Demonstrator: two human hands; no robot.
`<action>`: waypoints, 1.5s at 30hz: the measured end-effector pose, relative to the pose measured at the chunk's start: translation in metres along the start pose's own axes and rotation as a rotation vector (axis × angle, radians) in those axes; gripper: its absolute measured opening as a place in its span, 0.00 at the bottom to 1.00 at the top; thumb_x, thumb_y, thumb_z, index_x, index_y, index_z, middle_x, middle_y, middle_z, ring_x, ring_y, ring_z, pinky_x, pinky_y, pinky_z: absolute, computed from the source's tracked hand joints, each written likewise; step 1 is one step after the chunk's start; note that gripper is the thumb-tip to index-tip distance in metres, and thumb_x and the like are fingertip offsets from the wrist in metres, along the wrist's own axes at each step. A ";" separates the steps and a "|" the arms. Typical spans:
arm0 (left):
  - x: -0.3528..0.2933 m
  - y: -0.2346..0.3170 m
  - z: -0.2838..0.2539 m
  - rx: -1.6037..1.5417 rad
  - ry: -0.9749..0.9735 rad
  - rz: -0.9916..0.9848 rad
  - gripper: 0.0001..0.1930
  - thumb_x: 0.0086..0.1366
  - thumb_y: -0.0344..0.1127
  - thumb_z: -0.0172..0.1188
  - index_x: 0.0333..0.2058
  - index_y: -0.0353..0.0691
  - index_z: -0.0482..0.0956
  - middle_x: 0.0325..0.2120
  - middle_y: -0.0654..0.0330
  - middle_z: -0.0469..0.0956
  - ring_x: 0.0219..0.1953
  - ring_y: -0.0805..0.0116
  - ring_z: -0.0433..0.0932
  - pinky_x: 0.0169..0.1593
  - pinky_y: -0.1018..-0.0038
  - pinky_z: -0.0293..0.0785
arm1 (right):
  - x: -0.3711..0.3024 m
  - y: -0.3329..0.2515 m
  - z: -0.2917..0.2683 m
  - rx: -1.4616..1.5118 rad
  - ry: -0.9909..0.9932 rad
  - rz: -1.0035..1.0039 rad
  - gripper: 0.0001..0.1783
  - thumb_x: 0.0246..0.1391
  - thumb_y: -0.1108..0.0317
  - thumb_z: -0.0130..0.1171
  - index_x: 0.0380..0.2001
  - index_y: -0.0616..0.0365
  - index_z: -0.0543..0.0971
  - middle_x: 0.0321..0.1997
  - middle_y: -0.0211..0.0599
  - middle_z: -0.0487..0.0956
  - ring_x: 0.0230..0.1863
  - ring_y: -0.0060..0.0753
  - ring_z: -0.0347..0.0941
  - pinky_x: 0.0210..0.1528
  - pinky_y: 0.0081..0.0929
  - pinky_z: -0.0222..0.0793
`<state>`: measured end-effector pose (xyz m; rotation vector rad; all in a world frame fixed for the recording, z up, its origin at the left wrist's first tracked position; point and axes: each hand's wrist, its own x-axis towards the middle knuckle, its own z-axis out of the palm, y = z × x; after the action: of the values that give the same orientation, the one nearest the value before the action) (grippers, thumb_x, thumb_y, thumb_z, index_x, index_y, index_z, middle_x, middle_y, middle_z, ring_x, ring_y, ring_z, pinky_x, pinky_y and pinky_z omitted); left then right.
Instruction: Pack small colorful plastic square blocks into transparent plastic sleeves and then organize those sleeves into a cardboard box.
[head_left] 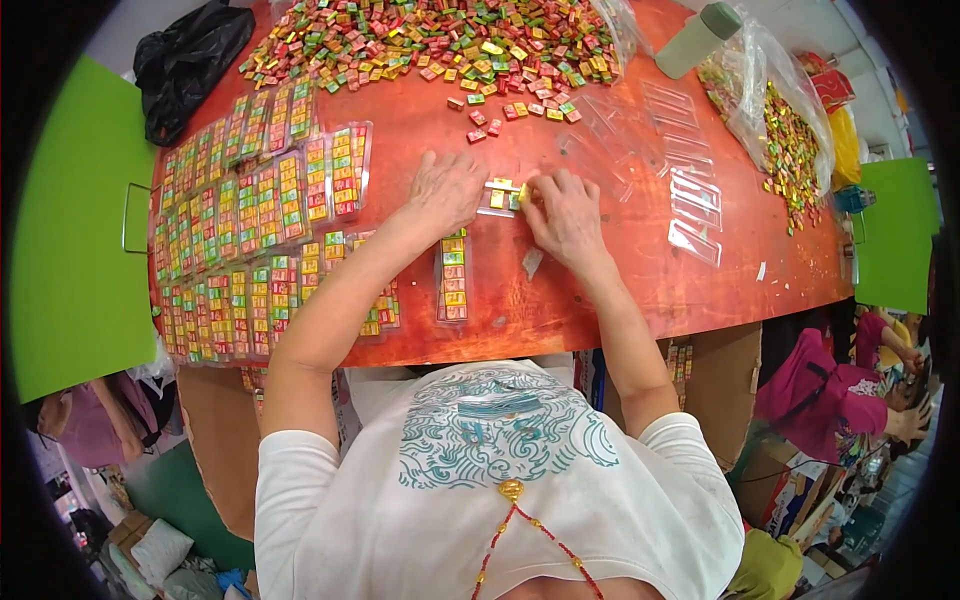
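In front of me, a clear plastic tray lies crosswise on the red table with a couple of small yellow and green boxes in it. My left hand grips the tray's left end, its fingers bent over the edge. At the other end my right hand has its fingers closed on a small yellowish box, partly hidden by the fingertips. Just nearer to me and below the left wrist stands a filled tray with a column of red, yellow and green boxes.
Many filled trays cover the left of the red table. A heap of small boxes spreads along the far side. Empty clear trays lie at right, beyond them a bag of boxes and a pale green bottle.
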<state>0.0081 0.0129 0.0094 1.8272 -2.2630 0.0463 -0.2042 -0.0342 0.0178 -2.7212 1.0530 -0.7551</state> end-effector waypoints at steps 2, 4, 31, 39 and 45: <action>-0.002 -0.001 0.000 -0.008 0.026 0.032 0.07 0.61 0.35 0.55 0.37 0.44 0.78 0.35 0.56 0.77 0.39 0.58 0.78 0.44 0.57 0.64 | -0.013 0.000 0.001 -0.060 -0.076 0.028 0.14 0.50 0.62 0.62 0.40 0.52 0.76 0.43 0.38 0.74 0.47 0.40 0.71 0.52 0.40 0.60; -0.003 -0.002 0.000 -0.044 0.054 0.073 0.07 0.63 0.33 0.54 0.39 0.44 0.78 0.36 0.57 0.77 0.39 0.55 0.78 0.46 0.52 0.65 | -0.019 0.000 0.003 -0.032 -0.040 0.036 0.16 0.50 0.62 0.62 0.42 0.52 0.76 0.45 0.38 0.74 0.48 0.39 0.71 0.53 0.41 0.60; -0.024 -0.016 -0.010 -0.123 -0.011 -0.148 0.12 0.61 0.42 0.58 0.39 0.45 0.73 0.35 0.55 0.74 0.44 0.53 0.75 0.44 0.58 0.64 | 0.016 -0.022 0.036 0.150 -0.044 0.048 0.07 0.51 0.63 0.61 0.32 0.53 0.79 0.39 0.36 0.75 0.46 0.40 0.71 0.52 0.43 0.59; -0.024 -0.009 -0.018 -0.056 -0.073 -0.147 0.14 0.61 0.45 0.58 0.41 0.45 0.73 0.37 0.54 0.73 0.45 0.54 0.75 0.45 0.58 0.63 | 0.020 -0.033 0.049 -0.055 0.056 0.073 0.08 0.52 0.64 0.60 0.36 0.52 0.79 0.42 0.34 0.75 0.49 0.37 0.70 0.54 0.42 0.57; -0.026 -0.023 -0.024 -0.217 -0.118 -0.154 0.18 0.62 0.43 0.56 0.49 0.45 0.74 0.44 0.50 0.74 0.51 0.51 0.74 0.48 0.54 0.65 | 0.022 -0.039 0.038 0.083 0.087 -0.038 0.10 0.51 0.65 0.62 0.38 0.50 0.79 0.43 0.34 0.75 0.48 0.38 0.71 0.53 0.42 0.59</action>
<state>0.0397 0.0371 0.0246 1.9237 -2.0972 -0.3279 -0.1483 -0.0213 0.0051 -2.6674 0.9666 -0.9098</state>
